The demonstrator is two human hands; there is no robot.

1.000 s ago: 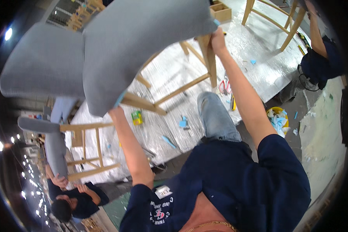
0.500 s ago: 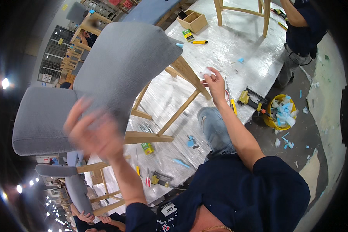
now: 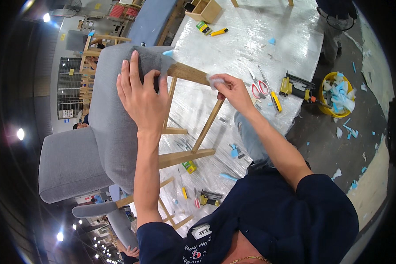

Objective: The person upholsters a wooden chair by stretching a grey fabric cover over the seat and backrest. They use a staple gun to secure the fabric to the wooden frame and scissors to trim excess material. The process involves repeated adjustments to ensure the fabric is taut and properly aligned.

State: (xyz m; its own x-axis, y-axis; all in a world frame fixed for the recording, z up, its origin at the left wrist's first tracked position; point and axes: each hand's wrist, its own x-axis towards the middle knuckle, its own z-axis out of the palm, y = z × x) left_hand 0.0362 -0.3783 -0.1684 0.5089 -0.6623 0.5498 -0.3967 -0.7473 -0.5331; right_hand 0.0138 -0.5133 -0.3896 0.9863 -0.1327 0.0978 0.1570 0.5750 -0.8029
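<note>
A chair with a grey upholstered seat and wooden legs lies tipped on the table in front of me. My left hand rests on the seat's cover near its edge, fingers spread and nothing in them. Between the fingertips of my right hand is a wad of white fluffy padding, right by the end of a wooden chair leg. A bit of light blue foam pokes out at the seat's corner, beside that leg.
Right of the chair lie red-handled scissors, a yellow utility knife and a staple gun. A yellow bucket of scraps stands beyond the table edge. Another staple gun lies near me. A co-worker stands at the far right.
My left hand, blurred before, has come to rest on the seat. My right hand has brought the padding to the leg's end. The whole view has shifted.
</note>
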